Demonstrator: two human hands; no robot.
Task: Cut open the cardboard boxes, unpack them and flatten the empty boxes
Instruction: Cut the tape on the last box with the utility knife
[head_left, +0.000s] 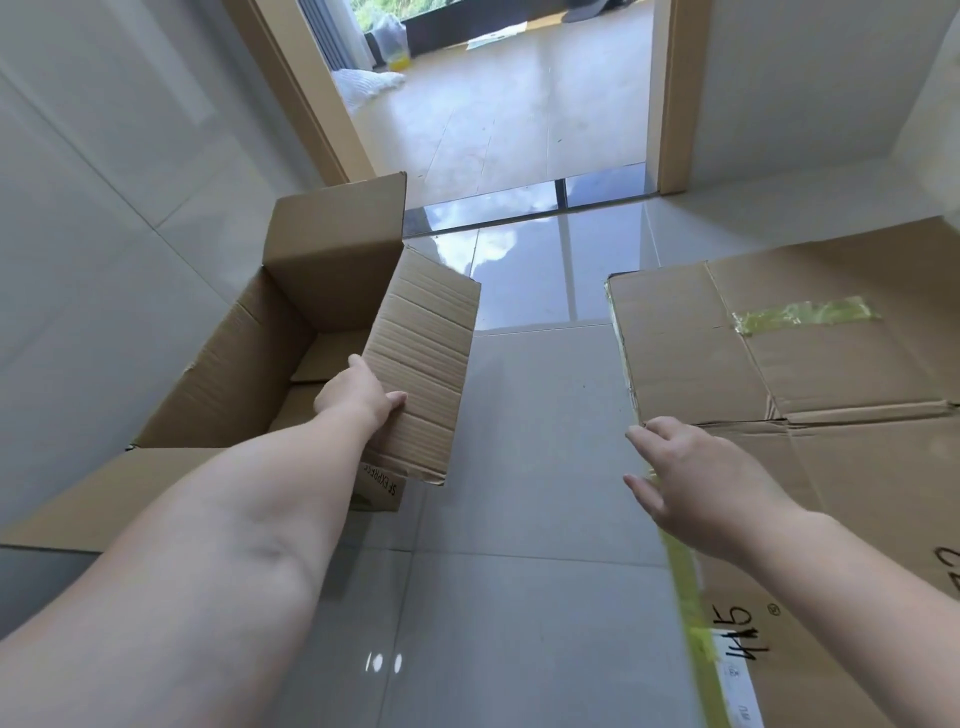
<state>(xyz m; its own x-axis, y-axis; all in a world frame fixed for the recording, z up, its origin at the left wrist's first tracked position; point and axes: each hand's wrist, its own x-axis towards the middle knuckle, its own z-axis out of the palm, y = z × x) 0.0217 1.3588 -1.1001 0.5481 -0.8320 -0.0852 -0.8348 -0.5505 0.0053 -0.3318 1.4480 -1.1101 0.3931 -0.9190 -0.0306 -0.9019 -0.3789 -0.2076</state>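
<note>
Left hand (358, 397) grips the empty open box's (291, 332) flap (421, 364), fingers clamped; right hand (691, 488), fingers spread, rests on the flattened cardboard (779, 364) at right; flattening looks next, needing both hands.

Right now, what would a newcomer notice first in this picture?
Probably the open cardboard box at left by the wall, where the left hand grips its side flap. Next, the flattened cardboard on the tiled floor at right, the right hand open over its taped edge.

Flattened cardboard (810, 364) cut off right; open box (291, 332) floor half hidden.
</note>
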